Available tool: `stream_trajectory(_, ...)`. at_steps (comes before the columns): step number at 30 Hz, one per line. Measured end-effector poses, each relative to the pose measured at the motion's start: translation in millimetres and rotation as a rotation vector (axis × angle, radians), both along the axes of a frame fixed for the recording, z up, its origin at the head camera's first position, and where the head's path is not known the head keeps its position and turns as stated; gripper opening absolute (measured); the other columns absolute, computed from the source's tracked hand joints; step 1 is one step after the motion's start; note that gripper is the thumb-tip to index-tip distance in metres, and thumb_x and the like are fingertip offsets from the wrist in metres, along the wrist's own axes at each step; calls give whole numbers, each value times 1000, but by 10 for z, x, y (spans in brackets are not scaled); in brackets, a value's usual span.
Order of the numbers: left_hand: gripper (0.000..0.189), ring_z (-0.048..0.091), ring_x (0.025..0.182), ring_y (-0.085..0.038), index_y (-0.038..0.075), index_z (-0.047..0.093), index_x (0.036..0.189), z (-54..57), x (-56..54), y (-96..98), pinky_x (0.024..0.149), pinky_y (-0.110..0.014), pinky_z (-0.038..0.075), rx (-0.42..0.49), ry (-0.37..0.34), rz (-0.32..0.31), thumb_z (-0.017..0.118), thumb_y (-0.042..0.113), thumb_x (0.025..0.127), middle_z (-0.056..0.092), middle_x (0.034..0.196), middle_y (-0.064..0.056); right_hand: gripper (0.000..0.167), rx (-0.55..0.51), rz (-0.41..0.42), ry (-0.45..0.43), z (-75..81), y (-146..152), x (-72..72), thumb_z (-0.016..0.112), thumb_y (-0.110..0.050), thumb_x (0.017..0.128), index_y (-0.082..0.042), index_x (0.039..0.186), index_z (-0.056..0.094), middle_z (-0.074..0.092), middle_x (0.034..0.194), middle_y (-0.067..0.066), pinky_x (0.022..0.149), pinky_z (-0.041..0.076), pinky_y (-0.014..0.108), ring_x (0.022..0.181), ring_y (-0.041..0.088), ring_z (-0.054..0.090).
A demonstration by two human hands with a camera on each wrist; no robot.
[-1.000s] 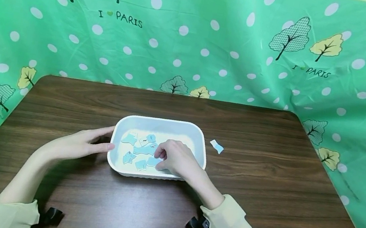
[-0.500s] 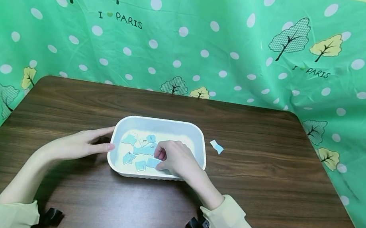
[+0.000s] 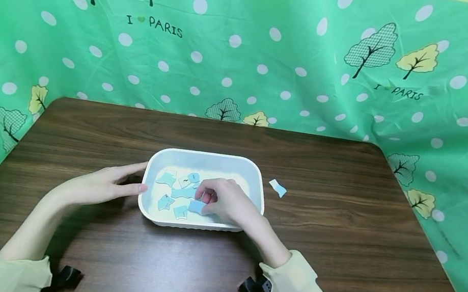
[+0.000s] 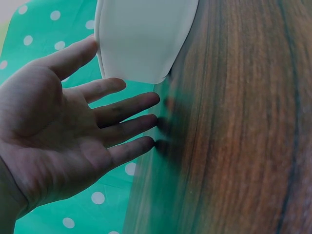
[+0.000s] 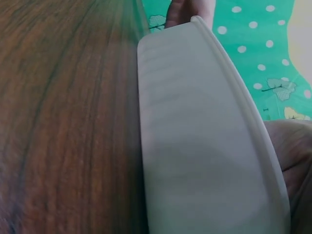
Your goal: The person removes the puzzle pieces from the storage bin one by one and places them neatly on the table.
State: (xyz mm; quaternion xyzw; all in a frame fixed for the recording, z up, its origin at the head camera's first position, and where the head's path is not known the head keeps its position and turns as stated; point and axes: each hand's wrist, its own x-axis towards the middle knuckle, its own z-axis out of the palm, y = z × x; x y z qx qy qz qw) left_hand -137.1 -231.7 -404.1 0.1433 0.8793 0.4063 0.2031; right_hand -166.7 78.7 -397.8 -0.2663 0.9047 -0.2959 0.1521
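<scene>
A white rectangular plastic tray [image 3: 212, 162] sits mid-table with several torn-looking light-blue and white puzzle pieces [image 3: 184, 191] lying flat inside. At its left end my left hand [image 3: 92, 187] has thumb and fingers spread, the thumb touching the rim; the left wrist view shows the palm [image 4: 53, 126] holding nothing. My right hand [image 3: 231, 205] reaches over the front right of the tray, fingers bent and thumb apart from the index finger. Its thumb tip is at the right end of a blue piece [image 3: 196, 206]. The tray wall [image 5: 204, 131] hides most of that hand in the right wrist view.
One blue and white piece [image 3: 277, 188] lies on the dark wooden table [image 3: 341, 226], right of the tray. A green dotted cloth [image 3: 249, 55] with printed trees hangs behind the table and along its sides. Black wrist straps [image 3: 69, 277] sit near both sleeves.
My right hand has lifted slightly and shifted right, and more of the blue piece by its thumb shows. My left hand stays at the tray's end. The pieces lie practically as before.
</scene>
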Motion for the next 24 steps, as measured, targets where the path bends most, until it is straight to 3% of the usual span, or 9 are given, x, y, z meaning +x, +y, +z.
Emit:
stream_trajectory(10,71,40,148,-31,31,31,162,11,35,4,113,-58,38,-17,22,-6,58,54,102,46,161,-4,27,-130,-76,-13,164,180,10,79,2,82,-14,103,77,66,84,-2,75,50,22,78,9,61)
stream_trajectory(24,71,36,151,-29,30,31,163,-13,31,23,115,-58,35,-4,6,4,59,54,101,44,162,-2,29,-268,-199,-9,346,770,-56,78,1,85,-12,111,78,70,91,7,73,61,28,84,18,66)
